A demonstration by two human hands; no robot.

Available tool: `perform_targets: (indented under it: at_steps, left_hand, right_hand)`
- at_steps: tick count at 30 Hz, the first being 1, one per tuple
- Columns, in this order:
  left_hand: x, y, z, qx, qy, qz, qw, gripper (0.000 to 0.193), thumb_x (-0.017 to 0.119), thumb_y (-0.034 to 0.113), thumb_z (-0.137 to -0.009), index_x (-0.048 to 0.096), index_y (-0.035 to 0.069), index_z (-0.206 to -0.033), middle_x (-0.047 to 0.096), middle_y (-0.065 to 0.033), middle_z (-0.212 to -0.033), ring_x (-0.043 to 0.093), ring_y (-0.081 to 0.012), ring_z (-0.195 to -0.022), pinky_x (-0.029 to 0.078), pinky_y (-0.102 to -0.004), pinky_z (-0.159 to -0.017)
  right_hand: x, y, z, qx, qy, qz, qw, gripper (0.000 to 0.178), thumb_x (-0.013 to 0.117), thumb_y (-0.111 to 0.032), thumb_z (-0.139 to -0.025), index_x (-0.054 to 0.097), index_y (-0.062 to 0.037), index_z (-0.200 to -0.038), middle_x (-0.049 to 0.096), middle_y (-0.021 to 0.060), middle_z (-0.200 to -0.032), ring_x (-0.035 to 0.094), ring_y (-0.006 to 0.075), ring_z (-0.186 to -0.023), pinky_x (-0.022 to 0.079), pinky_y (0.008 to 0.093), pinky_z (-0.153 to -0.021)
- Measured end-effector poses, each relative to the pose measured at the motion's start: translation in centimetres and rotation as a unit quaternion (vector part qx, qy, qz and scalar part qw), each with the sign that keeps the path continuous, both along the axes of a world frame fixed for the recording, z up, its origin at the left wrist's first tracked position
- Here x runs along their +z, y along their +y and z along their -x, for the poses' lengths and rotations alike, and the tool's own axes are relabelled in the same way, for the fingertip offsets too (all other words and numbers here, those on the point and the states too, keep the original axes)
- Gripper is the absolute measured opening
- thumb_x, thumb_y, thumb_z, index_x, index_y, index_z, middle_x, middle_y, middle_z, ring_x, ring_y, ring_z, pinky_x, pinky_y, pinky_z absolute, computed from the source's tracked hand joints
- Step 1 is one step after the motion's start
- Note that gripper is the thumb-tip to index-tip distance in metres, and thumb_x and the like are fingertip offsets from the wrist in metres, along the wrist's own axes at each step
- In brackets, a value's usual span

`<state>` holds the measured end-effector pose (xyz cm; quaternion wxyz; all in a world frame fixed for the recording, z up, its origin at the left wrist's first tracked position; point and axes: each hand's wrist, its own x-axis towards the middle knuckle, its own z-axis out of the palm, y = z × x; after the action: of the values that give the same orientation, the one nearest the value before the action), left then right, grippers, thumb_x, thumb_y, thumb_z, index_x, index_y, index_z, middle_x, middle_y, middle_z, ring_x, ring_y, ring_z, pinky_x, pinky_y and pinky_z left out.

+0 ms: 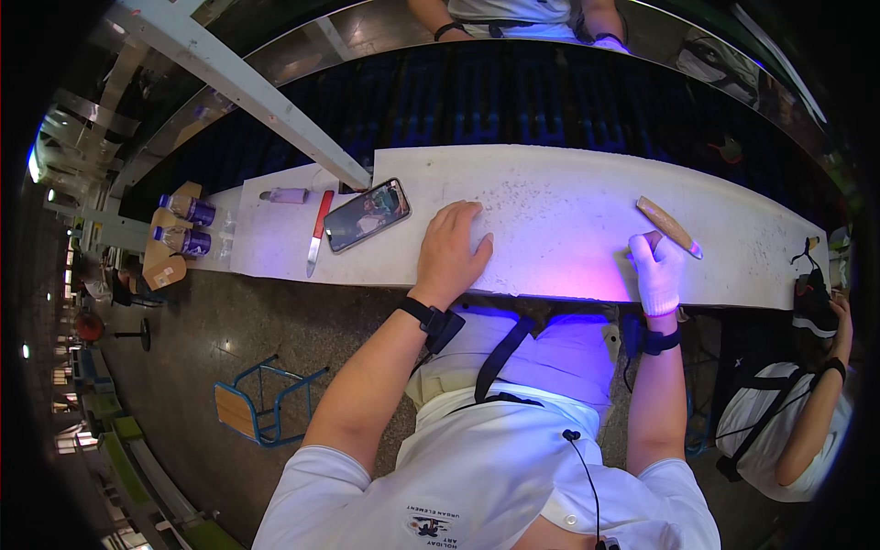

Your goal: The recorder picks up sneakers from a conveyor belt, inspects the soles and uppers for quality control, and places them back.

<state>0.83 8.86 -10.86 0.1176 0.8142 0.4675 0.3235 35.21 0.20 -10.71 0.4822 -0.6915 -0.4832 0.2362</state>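
Note:
My left hand is bare and rests on the white worktop, its fingers stretched out and holding nothing. In a white glove, my right hand is closed round the dark grip of a hammer-like tool. The tool's tan, elongated head slants above the fist and has a shiny end; most of the grip is hidden by my fingers. To the left of my left hand lie a smartphone and a red-handled knife. Small dark specks dot the worktop between my hands.
A pale metal post rises behind the phone. Two bottles stand in a cardboard box at the left end. A blue-framed stool is on the floor. At right a person's hand holds a black shoe.

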Motion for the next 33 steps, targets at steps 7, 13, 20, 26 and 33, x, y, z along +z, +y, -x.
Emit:
perform_targets:
  at_steps: [7,13,20,26,33]
  left_hand:
    - [0.0,0.0,0.0,0.0,0.012,0.01,1.0,0.046,0.075,0.017,-0.088,0.06,0.001,-0.129,0.065,-0.0232,-0.131,0.058,-0.0405,-0.129,0.046,-0.048,-0.112]
    - [0.1,0.0,0.1,-0.005,0.009,0.013,1.0,0.046,0.075,0.016,-0.088,0.06,0.001,-0.129,0.066,-0.0224,-0.131,0.058,-0.04,-0.129,0.046,-0.0478,-0.113]
    - [-0.1,0.0,0.0,-0.002,0.004,-0.006,1.0,0.046,0.076,0.016,-0.087,0.061,0.002,-0.129,0.066,-0.0226,-0.13,0.06,-0.0414,-0.125,0.049,-0.0477,-0.109]
    - [-0.1,0.0,0.1,0.003,0.005,-0.002,1.0,0.047,0.076,0.016,-0.087,0.061,0.002,-0.129,0.066,-0.0227,-0.13,0.06,-0.0413,-0.125,0.049,-0.0476,-0.109]
    - [-0.4,0.3,-0.1,-0.007,-0.011,-0.006,1.0,0.046,0.076,0.015,-0.087,0.062,0.002,-0.128,0.067,-0.0227,-0.129,0.06,-0.0415,-0.125,0.049,-0.0478,-0.109]
  right_hand:
    - [0.3,-0.2,0.1,0.003,0.006,0.002,1.0,0.025,0.072,-0.019,-0.095,0.071,0.0032,-0.083,0.065,0.0039,-0.069,0.059,0.0093,-0.068,0.048,0.0291,-0.066]
    - [0.3,0.0,0.1,-0.007,0.017,0.025,1.0,0.026,0.071,-0.02,-0.096,0.071,0.0033,-0.083,0.065,0.0039,-0.069,0.059,0.0091,-0.068,0.048,0.0291,-0.067]
    - [0.3,-0.2,0.1,-0.008,-0.004,0.015,1.0,0.027,0.072,-0.021,-0.096,0.071,0.0035,-0.083,0.064,0.0046,-0.068,0.058,0.0095,-0.067,0.048,0.0296,-0.066]
    - [0.3,0.0,0.0,0.002,-0.017,0.001,1.0,0.026,0.073,-0.02,-0.095,0.071,0.0036,-0.084,0.062,0.0053,-0.067,0.057,0.0095,-0.066,0.048,0.0303,-0.065]
    - [-0.8,0.3,-0.6,0.003,-0.005,-0.024,1.0,0.022,0.068,-0.014,-0.097,0.067,0.0001,-0.08,0.062,0.0009,-0.07,0.056,0.008,-0.06,0.042,0.0268,-0.056]
